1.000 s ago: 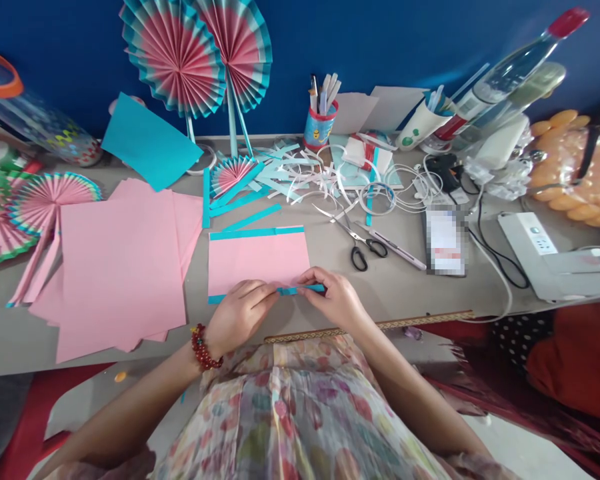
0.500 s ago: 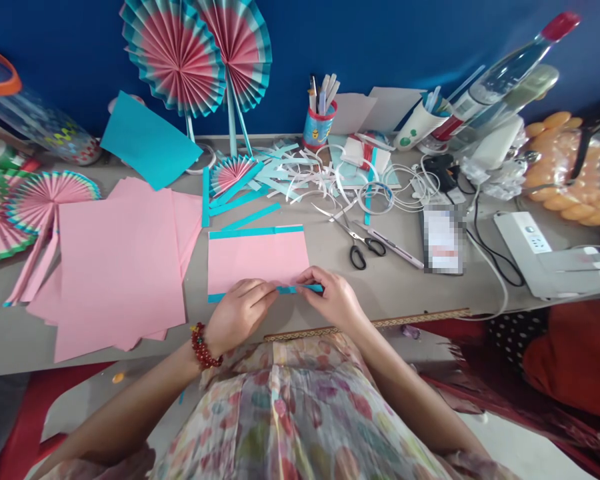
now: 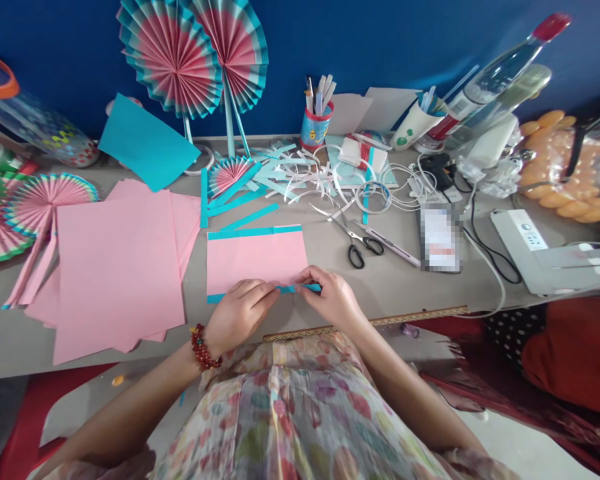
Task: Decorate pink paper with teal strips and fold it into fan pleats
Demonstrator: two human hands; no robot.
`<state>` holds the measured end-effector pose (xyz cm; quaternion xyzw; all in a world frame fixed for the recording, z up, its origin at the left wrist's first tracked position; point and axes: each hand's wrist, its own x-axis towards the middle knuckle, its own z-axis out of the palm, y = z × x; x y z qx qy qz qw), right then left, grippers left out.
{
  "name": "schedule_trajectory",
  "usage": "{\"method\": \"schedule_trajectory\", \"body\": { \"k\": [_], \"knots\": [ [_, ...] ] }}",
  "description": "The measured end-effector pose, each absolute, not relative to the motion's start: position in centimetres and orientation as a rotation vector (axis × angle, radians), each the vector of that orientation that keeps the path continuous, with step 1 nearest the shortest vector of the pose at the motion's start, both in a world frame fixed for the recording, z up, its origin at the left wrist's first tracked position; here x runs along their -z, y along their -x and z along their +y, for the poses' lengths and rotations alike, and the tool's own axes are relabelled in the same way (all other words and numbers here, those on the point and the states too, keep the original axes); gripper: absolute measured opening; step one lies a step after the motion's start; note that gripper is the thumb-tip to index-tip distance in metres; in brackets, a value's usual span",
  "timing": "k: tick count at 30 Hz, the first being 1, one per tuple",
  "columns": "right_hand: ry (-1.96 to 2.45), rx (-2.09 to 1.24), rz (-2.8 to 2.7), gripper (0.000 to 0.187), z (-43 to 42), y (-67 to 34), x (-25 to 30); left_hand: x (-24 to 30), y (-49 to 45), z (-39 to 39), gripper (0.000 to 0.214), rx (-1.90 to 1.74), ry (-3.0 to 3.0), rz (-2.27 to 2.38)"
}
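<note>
A pink paper sheet [image 3: 253, 261] lies flat in front of me, with a blue paper strip [image 3: 240, 233] along its far edge. Another blue strip [image 3: 217, 298] runs along the near edge, partly covered by my hands. My left hand [image 3: 244, 310] is closed, its fingertips pressing on this near strip at the sheet's middle. Between the thumb and fingers of my right hand [image 3: 330, 297], the strip's right end is pinched, sticking out past the sheet's corner. The exact contact under the fingertips is hidden.
Pink sheets [image 3: 120, 267] are piled at left, beside a folded paper fan [image 3: 53, 200]. Scissors [image 3: 359, 243], a utility knife [image 3: 393, 247] and a phone [image 3: 439, 239] lie right. Paper scraps [image 3: 290, 173], a pen cup [image 3: 317, 127] and a power strip [image 3: 540, 257] are farther off.
The whole view has shifted very slightly. Both hands stay at the near blue strip with almost the same grip.
</note>
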<state>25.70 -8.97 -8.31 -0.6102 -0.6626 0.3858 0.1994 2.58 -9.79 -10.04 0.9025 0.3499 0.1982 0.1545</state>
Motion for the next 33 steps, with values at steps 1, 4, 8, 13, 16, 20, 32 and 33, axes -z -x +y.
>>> {"method": "schedule_trajectory", "body": {
  "k": [1,4,8,13,16,20,32,33],
  "knots": [
    [1.710,-1.078,-1.852,0.011,-9.0,-25.7,8.3,10.0,-2.6,-9.8,0.029,-0.559,-2.595,1.009],
    [1.713,-1.074,-1.856,0.010,-9.0,-25.7,8.3,10.1,-2.8,-9.9,0.030,-0.533,-2.632,1.025],
    [1.719,-1.082,-1.856,0.009,-8.9,-25.6,8.2,10.2,-3.0,-10.0,0.028,-0.542,-2.664,1.037],
    [1.719,-1.069,-1.865,0.010,-8.9,-25.6,8.1,10.1,-3.0,-10.0,0.028,-0.502,-2.683,1.068],
    [1.675,-1.056,-1.857,0.009,-8.9,-25.9,8.1,10.1,-3.0,-10.0,0.029,-0.476,-2.707,1.065],
    [1.663,-1.065,-1.843,0.007,-9.0,-26.6,8.0,10.3,-2.8,-10.1,0.029,-0.461,-2.744,1.036],
    [1.733,-0.825,-2.023,0.009,-9.2,-27.3,8.6,10.2,-2.8,-10.2,0.029,-0.444,-2.727,1.058],
    [1.734,-0.811,-2.036,0.008,-9.3,-27.3,8.6,10.2,-2.8,-10.2,0.029,-0.448,-2.727,1.058]
  ]
}}
